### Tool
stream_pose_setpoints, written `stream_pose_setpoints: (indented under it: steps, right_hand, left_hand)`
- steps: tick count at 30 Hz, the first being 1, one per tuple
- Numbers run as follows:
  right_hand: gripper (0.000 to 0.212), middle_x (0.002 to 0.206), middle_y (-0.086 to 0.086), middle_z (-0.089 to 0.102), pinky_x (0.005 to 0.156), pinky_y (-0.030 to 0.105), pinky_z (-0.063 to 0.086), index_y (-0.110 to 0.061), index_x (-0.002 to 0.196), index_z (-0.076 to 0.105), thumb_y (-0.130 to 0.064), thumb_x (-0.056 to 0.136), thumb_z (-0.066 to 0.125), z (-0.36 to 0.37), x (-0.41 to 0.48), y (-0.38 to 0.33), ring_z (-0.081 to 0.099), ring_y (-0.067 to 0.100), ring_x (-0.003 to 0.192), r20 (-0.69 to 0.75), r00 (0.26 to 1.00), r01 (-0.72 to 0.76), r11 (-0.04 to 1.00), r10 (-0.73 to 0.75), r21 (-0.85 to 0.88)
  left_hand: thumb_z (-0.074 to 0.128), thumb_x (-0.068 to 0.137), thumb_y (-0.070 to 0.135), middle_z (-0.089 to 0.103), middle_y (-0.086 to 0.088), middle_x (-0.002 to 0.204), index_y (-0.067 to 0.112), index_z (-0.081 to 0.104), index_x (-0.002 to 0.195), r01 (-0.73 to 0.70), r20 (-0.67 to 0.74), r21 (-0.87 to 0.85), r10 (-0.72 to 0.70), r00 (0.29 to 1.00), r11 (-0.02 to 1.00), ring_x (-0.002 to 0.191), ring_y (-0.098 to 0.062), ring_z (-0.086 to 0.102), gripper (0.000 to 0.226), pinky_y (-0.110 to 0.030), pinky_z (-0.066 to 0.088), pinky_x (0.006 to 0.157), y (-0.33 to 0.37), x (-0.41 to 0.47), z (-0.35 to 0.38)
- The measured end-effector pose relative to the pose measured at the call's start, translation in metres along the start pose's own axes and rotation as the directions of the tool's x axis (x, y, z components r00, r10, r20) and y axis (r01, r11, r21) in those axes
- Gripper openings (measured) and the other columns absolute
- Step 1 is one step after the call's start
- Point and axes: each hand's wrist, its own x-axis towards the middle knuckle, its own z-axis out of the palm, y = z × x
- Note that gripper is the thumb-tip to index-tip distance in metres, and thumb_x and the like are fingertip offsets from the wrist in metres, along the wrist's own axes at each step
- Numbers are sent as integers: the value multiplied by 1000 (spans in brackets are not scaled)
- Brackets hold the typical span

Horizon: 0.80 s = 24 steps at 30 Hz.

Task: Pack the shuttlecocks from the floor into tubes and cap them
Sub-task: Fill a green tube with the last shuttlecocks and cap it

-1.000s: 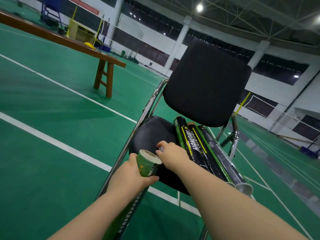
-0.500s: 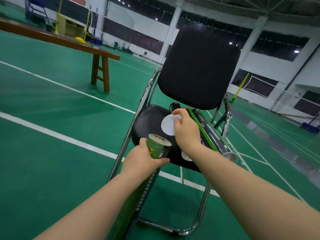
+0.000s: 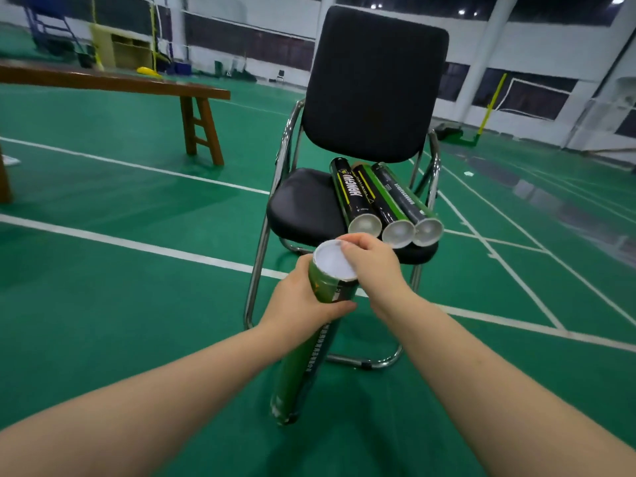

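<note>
left hand [image 3: 303,301] squeezes my tube [image 3: 311,339]; right hand [image 3: 373,266] pinches the cap [image 3: 333,265] on top. i think it needs a push. three tubes [image 3: 378,201] behind look done.

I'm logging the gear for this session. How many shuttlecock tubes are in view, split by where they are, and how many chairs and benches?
Tubes lying on the chair seat: 3
Tube in hand, white cap on its top: 1
Chair: 1
Wooden bench: 1
Total: 6
</note>
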Motion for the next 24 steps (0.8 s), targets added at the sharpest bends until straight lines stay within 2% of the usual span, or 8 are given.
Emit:
stream_pose_setpoints:
  steps: [3,10,12,14,17,19,21,24]
  right_hand:
    - [19,85,-4,61,73,30,44,-27,77,60,-14,90,53,-7,-26,16,53,15,86,23,999,-32,998,33,-47]
    - [15,87,-8,63,76,27,44,-24,83,65,-16,89,54,-9,-69,66,55,15,90,-29,990,-143,986,141,-84]
    - [15,85,-11,63,74,25,43,-24,85,66,-15,88,54,-10,-74,73,56,12,88,-54,986,-160,986,157,-56]
    - [16,87,-11,64,73,23,41,-24,86,67,-14,88,54,-11,-75,77,57,12,88,-79,984,-163,987,161,-18]
    - [18,92,-9,66,77,25,46,-26,89,67,-13,88,54,-13,-74,81,60,13,91,-56,983,-176,984,177,32]
    - [20,97,-7,67,82,28,50,-27,91,66,-12,87,54,-14,-75,83,61,15,95,-14,980,-196,977,198,88]
    - [21,100,-4,67,82,28,51,-28,91,64,-10,87,54,-13,-75,84,62,16,96,29,976,-217,967,215,131]
    - [21,98,-1,66,73,24,50,-26,90,63,-8,88,54,-13,-75,85,61,17,91,39,972,-237,957,234,170]
  left_hand:
    - [83,64,32,53,17,95,31,41,122,45,38,-55,-43,998,997,91,-8,52,71,-18,37,68,-11,-28,14]
    - [84,64,17,55,17,99,35,35,113,193,116,-238,-170,979,952,97,-9,56,72,-15,41,71,-38,-75,58]
    - [83,67,16,54,19,101,33,34,114,223,161,-265,-184,970,938,94,-3,55,70,-11,42,72,-42,-78,63]
    - [77,73,30,55,13,108,30,36,116,243,202,-325,-184,962,914,93,6,52,60,-10,42,75,-43,-77,64]
    - [59,73,51,60,4,113,21,48,117,300,256,-460,-199,946,836,97,-2,57,54,-16,43,81,-39,-74,62]
    - [52,88,49,68,2,103,17,60,110,364,234,-553,-279,931,749,94,-11,62,40,-23,45,79,-32,-69,61]
    - [45,96,39,72,4,80,16,68,89,444,217,-646,-408,887,621,76,-10,67,33,-25,47,71,-22,-65,59]
    - [47,96,33,68,4,66,16,66,77,473,180,-659,-488,854,584,68,-13,62,32,-26,45,64,-16,-60,61]
